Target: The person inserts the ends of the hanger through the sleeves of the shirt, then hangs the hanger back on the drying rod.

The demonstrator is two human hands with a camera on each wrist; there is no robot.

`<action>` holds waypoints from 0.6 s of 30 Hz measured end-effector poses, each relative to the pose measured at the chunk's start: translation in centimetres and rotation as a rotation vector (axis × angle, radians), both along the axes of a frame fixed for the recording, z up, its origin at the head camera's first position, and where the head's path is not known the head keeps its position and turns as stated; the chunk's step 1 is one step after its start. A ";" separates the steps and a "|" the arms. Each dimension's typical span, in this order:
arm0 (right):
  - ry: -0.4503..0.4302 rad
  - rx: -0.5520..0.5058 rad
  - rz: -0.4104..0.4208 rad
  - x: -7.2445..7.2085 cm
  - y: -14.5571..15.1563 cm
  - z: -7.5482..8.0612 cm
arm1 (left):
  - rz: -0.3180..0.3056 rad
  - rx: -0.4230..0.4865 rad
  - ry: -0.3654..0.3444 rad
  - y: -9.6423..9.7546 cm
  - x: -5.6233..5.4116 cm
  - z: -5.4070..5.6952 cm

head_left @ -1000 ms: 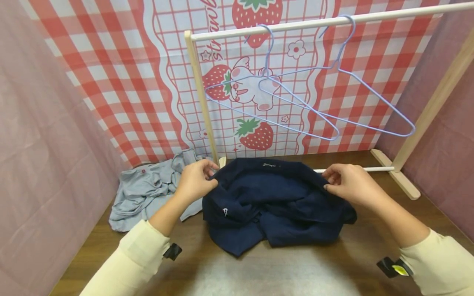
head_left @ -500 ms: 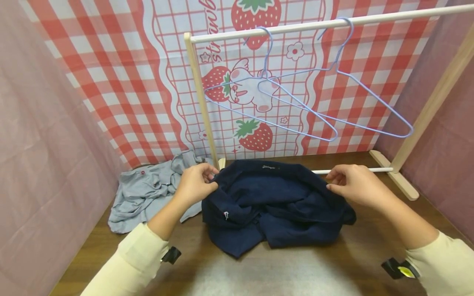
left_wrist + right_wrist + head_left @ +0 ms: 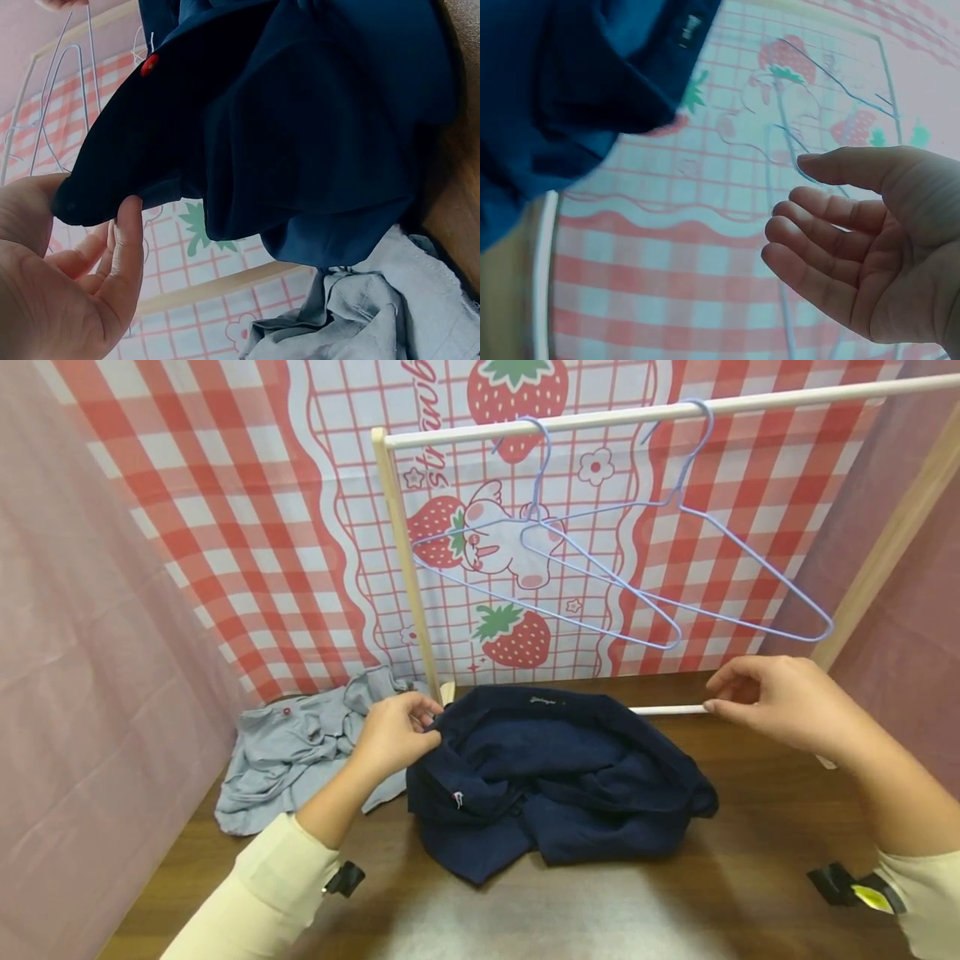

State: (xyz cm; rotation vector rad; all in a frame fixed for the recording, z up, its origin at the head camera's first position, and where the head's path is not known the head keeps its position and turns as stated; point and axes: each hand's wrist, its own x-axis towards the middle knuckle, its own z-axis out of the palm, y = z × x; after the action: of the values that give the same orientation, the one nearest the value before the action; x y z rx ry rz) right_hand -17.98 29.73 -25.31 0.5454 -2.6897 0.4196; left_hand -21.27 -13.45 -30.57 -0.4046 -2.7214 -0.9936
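Observation:
A navy shirt [image 3: 558,777] lies bunched on the table, its neck edge raised towards the back with a small label inside. My left hand [image 3: 393,731] pinches the left side of that edge between thumb and fingers. In the left wrist view, the thumb of the left hand [image 3: 90,292] is partly behind the dark cloth, and a red button shows on it. My right hand [image 3: 795,706] is in the air right of the shirt, holding nothing. The right wrist view shows the right hand [image 3: 862,247] with loosely bent fingers, apart from the shirt [image 3: 577,90].
Two blue wire hangers, a left one [image 3: 536,508] and a right one [image 3: 680,502], hang from the rack's top rail [image 3: 622,417]. A crumpled grey garment [image 3: 292,768] lies on the wooden table [image 3: 585,910] at left. A checked strawberry cloth [image 3: 262,552] covers the back.
My right hand has let go of the shirt's right edge and moved away to the right and slightly up. The left hand keeps its grip, nearly unmoved.

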 end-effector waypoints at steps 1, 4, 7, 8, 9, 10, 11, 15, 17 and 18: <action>0.015 0.003 -0.005 0.0 0.2 0.4 | 0.000 -0.001 -0.004 0.0 0.0 0.1; 0.011 0.032 -0.021 -0.1 0.5 1.7 | -0.003 -0.006 -0.008 0.0 0.0 0.2; -0.047 0.065 -0.057 -0.3 0.6 3.0 | -0.005 -0.013 -0.007 0.0 0.0 0.2; -0.065 0.077 -0.075 -0.4 0.6 3.5 | -0.004 -0.014 -0.008 0.0 0.0 0.3; -0.076 0.085 -0.085 -0.5 0.6 3.9 | -0.003 -0.015 -0.010 0.0 0.0 0.3; -0.081 0.088 -0.096 -0.5 0.7 4.4 | -0.002 -0.016 -0.012 0.0 0.0 0.3; -0.080 0.095 -0.107 -0.6 0.8 4.8 | -0.001 -0.018 -0.014 0.0 0.0 0.4; -0.027 0.113 -0.141 -0.8 1.0 6.4 | -0.002 -0.029 -0.024 0.0 -0.1 0.5; 0.010 0.120 -0.160 -1.2 1.2 7.1 | -0.003 -0.038 -0.030 0.1 -0.1 0.5; 0.027 0.122 -0.170 -1.3 1.3 7.5 | -0.002 -0.042 -0.032 0.1 -0.1 0.5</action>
State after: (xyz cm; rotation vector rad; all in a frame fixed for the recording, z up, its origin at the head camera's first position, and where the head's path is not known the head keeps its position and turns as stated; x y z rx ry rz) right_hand -19.32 30.99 -17.80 0.3483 -2.7210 0.2015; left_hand -21.42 -13.37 -30.03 -0.4018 -2.7754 -0.9532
